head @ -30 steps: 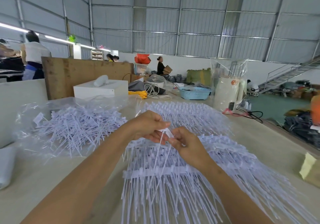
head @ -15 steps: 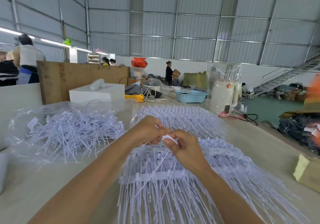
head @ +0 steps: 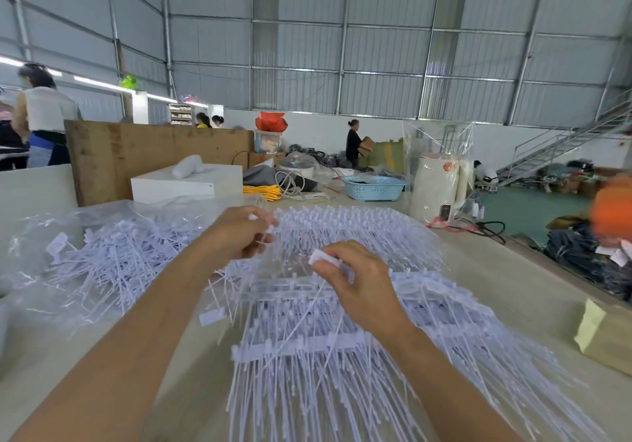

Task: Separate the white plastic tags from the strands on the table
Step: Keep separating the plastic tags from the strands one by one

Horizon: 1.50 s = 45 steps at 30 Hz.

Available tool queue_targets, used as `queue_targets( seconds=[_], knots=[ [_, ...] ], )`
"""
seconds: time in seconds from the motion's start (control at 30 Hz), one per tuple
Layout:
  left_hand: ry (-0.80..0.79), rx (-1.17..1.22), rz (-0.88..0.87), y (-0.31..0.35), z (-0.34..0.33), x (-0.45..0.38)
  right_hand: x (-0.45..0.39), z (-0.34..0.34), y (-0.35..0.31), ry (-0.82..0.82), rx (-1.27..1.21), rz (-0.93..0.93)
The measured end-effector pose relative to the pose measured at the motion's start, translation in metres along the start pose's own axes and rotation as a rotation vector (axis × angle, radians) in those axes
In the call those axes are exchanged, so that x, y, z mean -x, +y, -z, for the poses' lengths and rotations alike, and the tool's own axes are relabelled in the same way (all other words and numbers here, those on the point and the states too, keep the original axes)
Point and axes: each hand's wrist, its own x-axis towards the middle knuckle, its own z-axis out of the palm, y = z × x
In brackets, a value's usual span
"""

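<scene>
White tag strands (head: 342,373) fan across the desk (head: 513,287) nearest the viewer. Above them the right hand (head: 359,284) pinches a white plastic tag (head: 319,257) in its grip. Farther left, the left hand (head: 239,233) curls round another small tag. A bag of loose tags (head: 102,257) lies beyond.

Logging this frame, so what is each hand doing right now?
Left hand: fingers curled, pinching thin white plastic strands.
Right hand: pinching a flat white plastic tag.

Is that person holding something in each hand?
Yes: right hand pinches a white tag by its flat head; left hand grips thin white strands.
</scene>
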Motion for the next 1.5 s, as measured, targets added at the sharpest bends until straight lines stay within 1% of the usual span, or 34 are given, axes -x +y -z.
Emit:
queue_targets(
  seconds=[0.1,0.17,0.23,0.3,0.37,0.4,0.5,0.57,0.6,0.67,0.7,0.77,0.83,0.9,1.0,1.13,1.2,1.3,1.4,1.5],
  knots=[
    [-0.353,0.046,0.118,-0.001,-0.03,0.013,0.002,0.0,0.006,-0.025,-0.02,-0.045],
    [-0.529,0.081,0.187,-0.003,-0.048,0.02,0.004,-0.002,0.01,-0.023,0.01,-0.083],
    [-0.652,0.148,0.24,-0.002,-0.058,0.024,0.005,-0.004,0.014,0.006,0.032,-0.131],
    [-0.71,0.13,0.205,-0.002,-0.059,0.026,0.007,-0.005,0.017,0.042,0.031,-0.179],
    [-0.687,0.051,0.119,-0.002,-0.058,0.027,0.006,-0.005,0.019,0.028,0.01,-0.214],
    [-0.649,0.045,0.082,-0.002,-0.057,0.027,0.006,-0.004,0.02,-0.018,-0.004,-0.24],
    [-0.526,0.172,0.017,-0.002,-0.057,0.026,0.006,0.001,0.021,-0.188,-0.121,-0.332],
    [-0.461,0.22,0.0,0.0,-0.058,0.026,0.007,0.006,0.021,-0.233,-0.151,-0.318],
    [-0.44,0.22,0.002,0.001,-0.058,0.026,0.006,0.008,0.02,-0.226,-0.159,-0.305],
    [-0.425,0.228,0.015,0.003,-0.059,0.026,0.004,0.011,0.019,-0.156,-0.173,-0.283],
    [-0.44,0.25,0.022,0.004,-0.059,0.026,0.002,0.011,0.018,-0.098,-0.18,-0.275],
    [-0.527,0.316,0.026,0.006,-0.06,0.026,0.0,0.011,0.016,0.024,-0.193,-0.265],
    [-0.595,0.362,0.003,0.006,-0.061,0.027,0.001,0.011,0.015,0.098,-0.18,-0.249],
    [-0.571,0.36,-0.017,0.004,-0.065,0.027,0.001,0.012,0.015,0.133,-0.154,-0.235],
    [-0.448,0.313,-0.044,0.003,-0.071,0.029,0.001,0.011,0.016,0.117,-0.128,-0.259],
    [-0.377,0.236,-0.146,0.003,-0.076,0.034,0.0,0.012,0.017,-0.026,-0.207,-0.33],
    [-0.323,0.168,-0.186,0.004,-0.077,0.035,0.001,0.013,0.016,-0.061,-0.19,-0.291],
    [-0.245,0.09,-0.23,0.004,-0.077,0.034,0.0,0.012,0.013,-0.028,-0.145,-0.241],
    [-0.226,0.02,-0.263,0.004,-0.075,0.033,0.0,0.009,0.014,-0.033,-0.091,-0.225],
    [-0.236,-0.011,-0.242,0.003,-0.073,0.03,0.001,0.009,0.016,-0.067,-0.067,-0.216]
  ],
)
